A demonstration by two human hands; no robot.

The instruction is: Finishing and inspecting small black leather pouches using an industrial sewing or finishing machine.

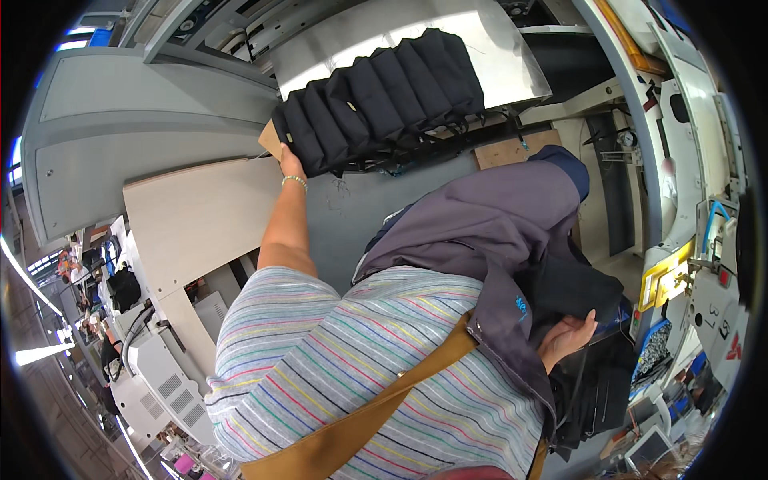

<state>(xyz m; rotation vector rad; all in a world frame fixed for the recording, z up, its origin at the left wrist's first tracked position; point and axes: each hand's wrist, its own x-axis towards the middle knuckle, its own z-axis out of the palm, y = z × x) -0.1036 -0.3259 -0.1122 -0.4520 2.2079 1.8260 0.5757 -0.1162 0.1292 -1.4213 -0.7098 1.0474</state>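
Observation:
A row of several folded black fabric pieces [376, 100] lies along the front of a white metal plate [500, 44]. My left hand [290, 160] is closed on its left end, by a tan card [270, 138]. My right hand [570, 336] has fingers curled at a dark fabric piece [576, 286], low at the right; whether it grips that piece is unclear. A purple-grey cloth garment [464, 216] covers my lap and hangs beside my right hand.
A pale wooden tabletop [200, 216] and grey cabinet [120, 104] stand at left, with a sewing machine [712, 304] at the right edge. More black fabric [600, 392] lies below my right hand. Distant people and equipment show at far left.

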